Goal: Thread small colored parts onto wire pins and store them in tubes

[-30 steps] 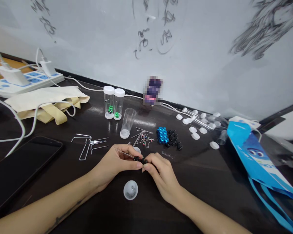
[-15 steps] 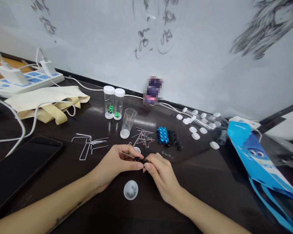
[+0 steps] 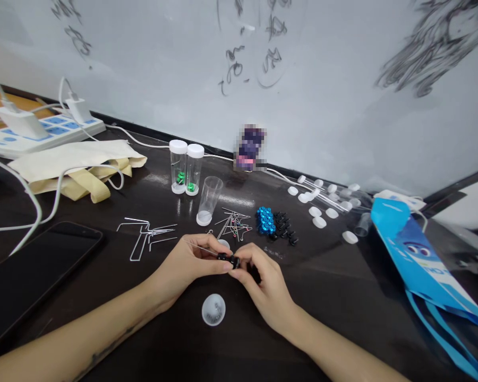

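Observation:
My left hand (image 3: 201,260) is closed in a pinch around a small black part (image 3: 229,260) with a thin metal rod (image 3: 202,247) running out of it to the left. The thumb and fingers of my right hand (image 3: 261,273) close on the part's right end. Its exact kind is too small to make out. Below my hands sits a small white cup (image 3: 213,310) with tiny dark pieces in it. Just beyond my fingers lie several thin metal pins (image 3: 235,225), some with coloured bits. A white cap (image 3: 223,244) shows partly behind my left fingers.
Bent metal wires (image 3: 147,236) lie left. Blue metal parts (image 3: 265,220) and black parts (image 3: 284,228) lie beyond my right hand. Behind stand an uncapped clear tube (image 3: 211,196) and two capped tubes (image 3: 186,167). White caps (image 3: 319,222), a blue bag (image 3: 422,254) and a phone (image 3: 35,276) flank them.
My right fingers have shifted slightly up and opened around the black part's end, so more of it shows. My left hand keeps its hold almost in place.

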Available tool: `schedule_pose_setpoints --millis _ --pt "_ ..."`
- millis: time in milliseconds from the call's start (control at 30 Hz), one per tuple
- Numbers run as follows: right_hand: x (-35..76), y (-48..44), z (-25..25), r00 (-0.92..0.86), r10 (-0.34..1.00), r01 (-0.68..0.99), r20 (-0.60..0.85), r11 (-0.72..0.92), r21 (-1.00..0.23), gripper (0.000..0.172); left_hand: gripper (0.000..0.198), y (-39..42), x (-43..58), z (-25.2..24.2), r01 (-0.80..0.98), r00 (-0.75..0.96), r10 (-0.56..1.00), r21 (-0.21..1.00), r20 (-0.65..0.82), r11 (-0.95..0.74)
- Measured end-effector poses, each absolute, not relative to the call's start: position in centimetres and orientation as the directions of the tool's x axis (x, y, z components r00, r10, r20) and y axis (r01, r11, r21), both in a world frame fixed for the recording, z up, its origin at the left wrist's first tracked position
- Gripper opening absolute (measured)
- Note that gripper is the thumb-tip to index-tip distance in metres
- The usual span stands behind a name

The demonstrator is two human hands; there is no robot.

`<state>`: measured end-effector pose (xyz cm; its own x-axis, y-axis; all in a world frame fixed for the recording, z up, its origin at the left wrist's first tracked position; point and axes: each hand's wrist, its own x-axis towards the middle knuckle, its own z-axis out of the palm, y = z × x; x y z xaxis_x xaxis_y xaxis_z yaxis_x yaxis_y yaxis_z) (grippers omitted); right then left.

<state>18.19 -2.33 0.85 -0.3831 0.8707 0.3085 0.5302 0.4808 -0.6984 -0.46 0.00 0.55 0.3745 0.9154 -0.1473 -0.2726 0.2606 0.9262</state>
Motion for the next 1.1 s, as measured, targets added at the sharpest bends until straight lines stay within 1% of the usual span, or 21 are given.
schedule_pose_setpoints --millis 33,100,267,333,500,600,633,733,800,833,933,1000,1033,1100 --pt "18.19 -2.3 0.8 -0.37 0.869 0.513 0.329 0.486 -0.708 0.008 0.018 0.0 -0.48 0.55 -0.276 0.379 0.915 0.926 -0.141 0.257" --pt "18.24 -2.24 0.74 -0.363 0.869 0.502 0.336 0.486 -0.715 0.01 0.017 -0.03 -0.5 0.56 -0.276 0.387 0.912 0.926 -0.138 0.257" --pt "18.36 -2.2 0.86 -0.457 0.854 0.551 0.251 0.493 -0.674 0.039 0.02 -0.09 -0.42 0.63 -0.247 0.394 0.904 0.929 -0.165 0.277" --pt "18.34 -2.23 0.95 -0.451 0.858 0.562 0.246 0.487 -0.669 0.042 0.021 -0.08 -0.39 0.67 -0.249 0.395 0.903 0.927 -0.167 0.281" --pt "18.28 -2.3 1.12 -0.361 0.887 0.567 0.289 0.455 -0.686 0.033 0.019 -0.15 -0.41 0.73 -0.273 0.378 0.91 0.919 -0.17 0.285" --pt "18.24 -2.31 1.1 -0.393 0.88 0.556 0.266 0.458 -0.694 0.032 0.019 -0.17 -0.45 0.66 -0.267 0.379 0.91 0.922 -0.167 0.28" --pt "18.22 -2.31 1.05 -0.4 0.878 0.552 0.265 0.461 -0.695 0.028 0.019 -0.16 -0.45 0.64 -0.267 0.381 0.91 0.923 -0.163 0.277" --pt "18.18 -2.33 0.8 -0.369 0.877 0.524 0.306 0.469 -0.711 0.01 0.018 -0.06 -0.46 0.61 -0.273 0.377 0.915 0.926 -0.146 0.26" --pt "18.19 -2.33 0.7 -0.34 0.882 0.513 0.326 0.465 -0.722 0.005 0.017 0.0 -0.44 0.62 -0.28 0.373 0.918 0.926 -0.136 0.252" --pt "18.2 -2.32 0.71 -0.339 0.884 0.517 0.321 0.46 -0.722 0.006 0.017 0.01 -0.42 0.63 -0.28 0.375 0.917 0.926 -0.138 0.254" --pt "18.23 -2.31 0.86 -0.378 0.885 0.545 0.272 0.45 -0.707 0.022 0.019 0.02 -0.39 0.59 -0.266 0.38 0.911 0.924 -0.162 0.275" --pt "18.23 -2.3 0.92 -0.398 0.883 0.553 0.248 0.446 -0.703 0.028 0.02 0.02 -0.39 0.54 -0.259 0.376 0.911 0.924 -0.171 0.28" --pt "18.22 -2.3 0.89 -0.393 0.885 0.55 0.248 0.443 -0.709 0.025 0.019 0.02 -0.4 0.52 -0.26 0.372 0.913 0.925 -0.168 0.277" --pt "18.19 -2.29 0.74 -0.37 0.89 0.533 0.265 0.437 -0.725 0.014 0.018 0.03 -0.44 0.5 -0.263 0.368 0.917 0.928 -0.157 0.265"
